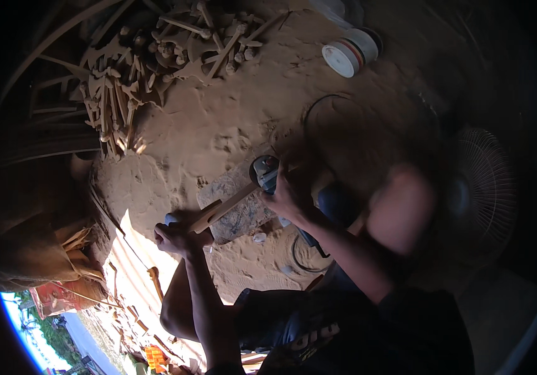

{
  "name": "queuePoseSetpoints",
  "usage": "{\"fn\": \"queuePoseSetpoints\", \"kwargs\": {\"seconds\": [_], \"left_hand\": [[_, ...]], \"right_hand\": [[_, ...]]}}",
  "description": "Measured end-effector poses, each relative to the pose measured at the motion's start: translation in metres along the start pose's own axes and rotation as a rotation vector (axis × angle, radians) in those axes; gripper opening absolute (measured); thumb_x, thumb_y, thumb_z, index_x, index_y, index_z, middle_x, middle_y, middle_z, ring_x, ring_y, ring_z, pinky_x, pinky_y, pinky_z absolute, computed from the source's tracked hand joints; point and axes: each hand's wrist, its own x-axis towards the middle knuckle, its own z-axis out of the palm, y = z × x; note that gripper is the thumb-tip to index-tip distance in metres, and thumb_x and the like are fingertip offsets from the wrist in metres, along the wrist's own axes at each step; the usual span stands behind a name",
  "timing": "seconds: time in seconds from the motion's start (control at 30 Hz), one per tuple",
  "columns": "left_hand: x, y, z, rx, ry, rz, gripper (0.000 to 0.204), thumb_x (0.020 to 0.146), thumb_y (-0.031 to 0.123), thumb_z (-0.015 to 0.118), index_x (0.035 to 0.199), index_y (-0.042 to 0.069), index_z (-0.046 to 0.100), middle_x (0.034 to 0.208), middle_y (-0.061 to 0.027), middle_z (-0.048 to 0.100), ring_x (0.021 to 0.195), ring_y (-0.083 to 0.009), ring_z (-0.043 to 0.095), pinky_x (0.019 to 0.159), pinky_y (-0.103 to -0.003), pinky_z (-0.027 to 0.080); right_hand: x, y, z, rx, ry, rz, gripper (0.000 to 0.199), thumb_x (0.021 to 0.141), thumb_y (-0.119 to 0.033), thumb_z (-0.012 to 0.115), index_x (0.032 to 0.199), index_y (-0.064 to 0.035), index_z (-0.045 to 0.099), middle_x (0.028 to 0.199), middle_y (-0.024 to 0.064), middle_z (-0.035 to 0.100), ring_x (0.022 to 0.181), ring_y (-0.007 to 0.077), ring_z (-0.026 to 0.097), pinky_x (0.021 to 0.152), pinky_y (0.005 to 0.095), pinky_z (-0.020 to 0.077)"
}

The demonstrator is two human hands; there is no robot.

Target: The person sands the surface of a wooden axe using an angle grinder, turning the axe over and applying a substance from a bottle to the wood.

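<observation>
My left hand (177,239) is closed around the lower left end of a long, narrow wooden piece (234,203) that widens and looks notched near my fingers. My right hand (288,201) grips an angle grinder (266,177). The grinder's round dark disc lies at the wood's far end; whether it touches the wood, I cannot tell. Beneath the wood sits a worn, flat block (219,189) on the sandy ground. My right hand hides part of the grinder's body.
Many carved wooden pieces (115,103) are heaped at the far left. A white cylindrical container (341,59) lies tipped at the back. A dark cable (306,119) curves beyond the grinder. To the right stands a wire-caged fan (490,181); a brown sack (43,250) is at left.
</observation>
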Motion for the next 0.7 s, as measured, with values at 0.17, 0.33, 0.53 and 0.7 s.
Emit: {"fn": "queuePoseSetpoints", "kwargs": {"seconds": [0.17, 0.33, 0.53, 0.7], "left_hand": [[-0.008, 0.005, 0.004, 0.009, 0.011, 0.033, 0.038, 0.098, 0.019, 0.058, 0.070, 0.013, 0.032, 0.066, 0.0037, 0.032, 0.060, -0.0121, 0.030, 0.054, -0.031, 0.028], [-0.003, -0.001, -0.003, 0.054, 0.049, 0.035, 0.029, 0.099, 0.017, 0.058, 0.078, 0.009, 0.041, 0.076, 0.0002, 0.035, 0.063, -0.0151, 0.038, 0.057, -0.033, 0.036], [-0.022, 0.006, 0.013, 0.103, 0.065, 0.131, 0.032, 0.099, 0.018, 0.056, 0.074, 0.008, 0.039, 0.069, 0.0004, 0.036, 0.061, -0.0147, 0.037, 0.055, -0.033, 0.034], [-0.015, -0.006, 0.013, 0.239, 0.040, 0.186, 0.033, 0.104, 0.018, 0.054, 0.078, 0.001, 0.044, 0.074, -0.0040, 0.043, 0.062, -0.0185, 0.044, 0.054, -0.035, 0.042]], "right_hand": [[-0.014, -0.013, 0.002, 0.200, -0.217, 0.067, 0.119, 0.086, -0.029, 0.083, 0.162, 0.0175, 0.005, 0.091, 0.0299, 0.073, 0.080, 0.0417, 0.076, 0.071, 0.0502, 0.0623], [-0.015, 0.004, 0.011, 0.247, -0.133, 0.074, 0.111, 0.084, -0.021, 0.085, 0.159, 0.0161, 0.012, 0.086, 0.0281, 0.072, 0.076, 0.0425, 0.075, 0.063, 0.0485, 0.0622], [-0.011, 0.018, 0.004, 0.269, 0.004, 0.024, 0.107, 0.084, -0.031, 0.088, 0.155, 0.0169, 0.024, 0.085, 0.0267, 0.074, 0.076, 0.0409, 0.076, 0.071, 0.0495, 0.0622], [-0.019, 0.003, -0.020, 0.381, -0.295, 0.080, 0.087, 0.078, -0.026, 0.089, 0.140, 0.0069, 0.038, 0.087, 0.0278, 0.072, 0.080, 0.0444, 0.076, 0.069, 0.0515, 0.0625]]}}
